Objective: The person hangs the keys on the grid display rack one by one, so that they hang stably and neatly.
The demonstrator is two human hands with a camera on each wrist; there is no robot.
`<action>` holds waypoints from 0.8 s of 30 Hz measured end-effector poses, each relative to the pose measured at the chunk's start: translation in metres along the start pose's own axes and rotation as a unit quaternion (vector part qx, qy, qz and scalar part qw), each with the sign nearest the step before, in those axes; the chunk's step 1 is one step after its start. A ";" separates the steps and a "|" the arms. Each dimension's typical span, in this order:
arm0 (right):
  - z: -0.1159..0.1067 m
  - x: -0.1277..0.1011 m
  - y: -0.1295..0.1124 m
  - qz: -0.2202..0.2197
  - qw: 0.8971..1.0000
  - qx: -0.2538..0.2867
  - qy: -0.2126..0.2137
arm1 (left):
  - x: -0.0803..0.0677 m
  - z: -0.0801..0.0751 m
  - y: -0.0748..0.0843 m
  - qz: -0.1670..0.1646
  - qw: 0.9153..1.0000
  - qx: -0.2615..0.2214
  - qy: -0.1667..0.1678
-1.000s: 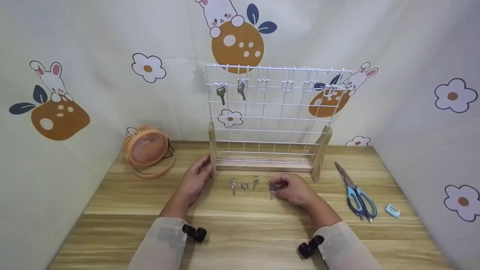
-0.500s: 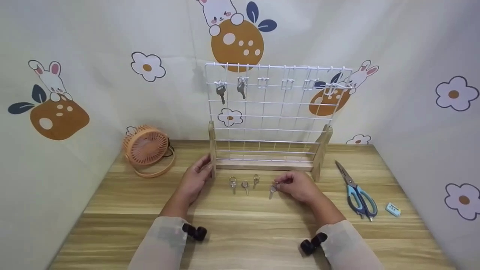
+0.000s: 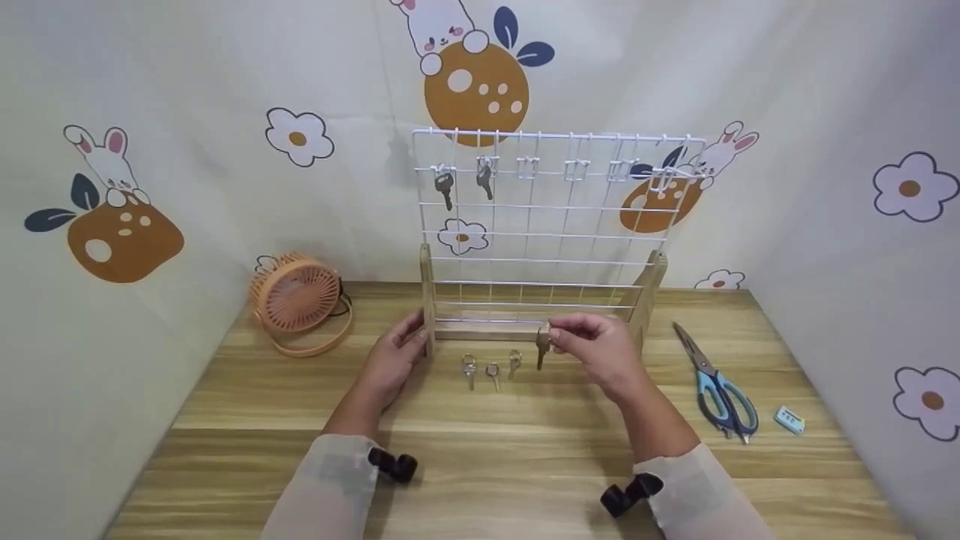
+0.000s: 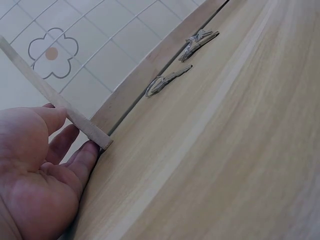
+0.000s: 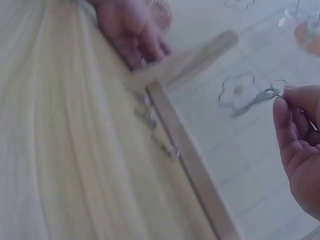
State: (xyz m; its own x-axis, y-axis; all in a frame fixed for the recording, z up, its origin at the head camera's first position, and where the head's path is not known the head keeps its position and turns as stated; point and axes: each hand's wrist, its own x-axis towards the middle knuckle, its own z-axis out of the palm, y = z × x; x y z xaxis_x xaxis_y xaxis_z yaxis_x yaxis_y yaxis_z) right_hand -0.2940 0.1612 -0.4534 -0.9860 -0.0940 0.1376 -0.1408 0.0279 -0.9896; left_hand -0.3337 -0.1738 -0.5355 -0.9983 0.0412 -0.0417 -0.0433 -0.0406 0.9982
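My right hand (image 3: 604, 352) pinches a key (image 3: 541, 351) by its ring, and the key hangs in front of the rack's base bar. In the right wrist view the key (image 5: 256, 101) points away from the fingertips. My left hand (image 3: 390, 364) grips the left wooden leg (image 4: 75, 116) of the white wire grid rack (image 3: 529, 236), thumb and fingers at its lower end. Three keys with rings, a left one (image 3: 469, 369), a middle one (image 3: 493, 374) and a right one (image 3: 514, 364), lie on the table before the rack. Two more, a left key (image 3: 445, 189) and a right key (image 3: 485, 181), hang from upper hooks.
Several white hooks (image 3: 576, 169) without keys line the rack's upper part. An orange fan (image 3: 300, 296) stands at the left. Scissors (image 3: 716, 390) with blue handles and a small light-blue eraser-like block (image 3: 789, 420) lie at the right. A patterned cloth (image 3: 360, 225) surrounds the table.
My right hand has lifted the key off the table, up and toward the rack. The left hand has stayed at the rack's leg.
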 end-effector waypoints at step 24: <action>0.047 0.057 -0.165 -0.096 0.979 0.162 0.075 | 0.000 0.001 -0.002 -0.003 1.000 -0.002 0.008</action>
State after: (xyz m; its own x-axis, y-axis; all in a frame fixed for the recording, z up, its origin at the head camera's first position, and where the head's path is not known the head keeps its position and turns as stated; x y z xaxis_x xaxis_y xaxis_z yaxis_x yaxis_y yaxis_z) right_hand -0.3224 0.1047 -0.2843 -0.9497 0.0811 0.3025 -0.3128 -0.2948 -0.9029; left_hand -0.3339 -0.1732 -0.5374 -0.9984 0.0265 -0.0492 -0.0504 -0.0443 0.9977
